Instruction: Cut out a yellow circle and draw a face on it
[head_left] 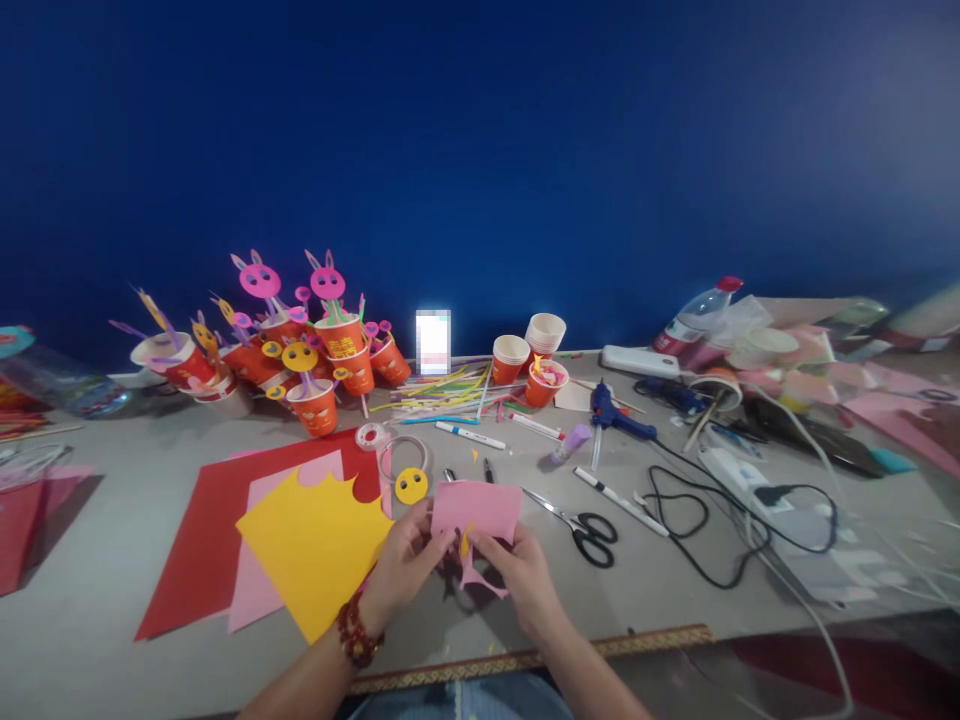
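Well beyond pink paper (476, 508) — scrap-filled cup (541, 394)

Counting the pink paper (480, 508) as the clock's middle, we have bare counter (637, 595) at four o'clock, so a grip could slide through there until it meets the black cord (731, 587). At three, the scissors (574, 520) lie near, in our way. The glue gun (611, 415) blocks us at two. A marker (469, 435) and colored sticks (435, 395) lie low across twelve. Tall, decorated cups (312, 412) crowd us between ten and eleven. At nine, we could pass over the flat yellow sheet (315, 540).
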